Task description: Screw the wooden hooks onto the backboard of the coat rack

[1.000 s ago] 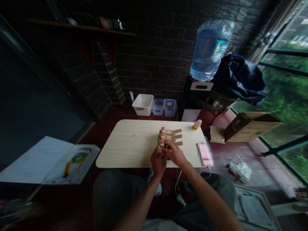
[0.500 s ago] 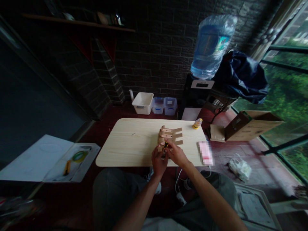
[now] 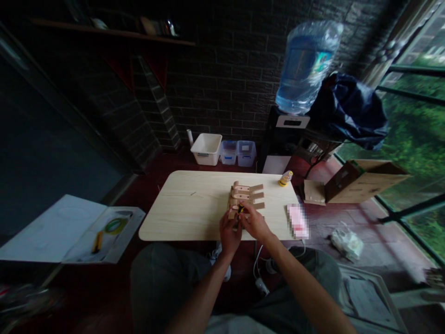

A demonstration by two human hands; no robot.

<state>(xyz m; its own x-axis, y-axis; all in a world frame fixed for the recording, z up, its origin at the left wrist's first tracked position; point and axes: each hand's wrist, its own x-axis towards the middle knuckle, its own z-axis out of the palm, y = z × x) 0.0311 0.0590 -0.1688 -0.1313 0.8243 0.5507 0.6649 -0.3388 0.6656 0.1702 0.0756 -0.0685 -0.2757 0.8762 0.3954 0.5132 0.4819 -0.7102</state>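
A light brown wooden piece (image 3: 242, 196) with curved parts and several flat slats lies on the pale wood table (image 3: 187, 213), right of its middle. At its near end my left hand (image 3: 230, 233) grips the left side with bent fingers. My right hand (image 3: 256, 223) is closed on a small black and yellow tool (image 3: 241, 209), held against the near part of the wooden piece. The fingers hide the tool's tip and the spot it touches.
A small yellow-capped bottle (image 3: 285, 178) stands at the table's back right corner. A pink blurred item (image 3: 297, 221) lies at the right edge, with a white cable below. Left of centre is a thin small stick (image 3: 193, 193). Beyond the table are plastic bins (image 3: 206, 150).
The black and yellow tool has turned slightly in my right hand, which has shifted a little. My left hand has hardly moved.
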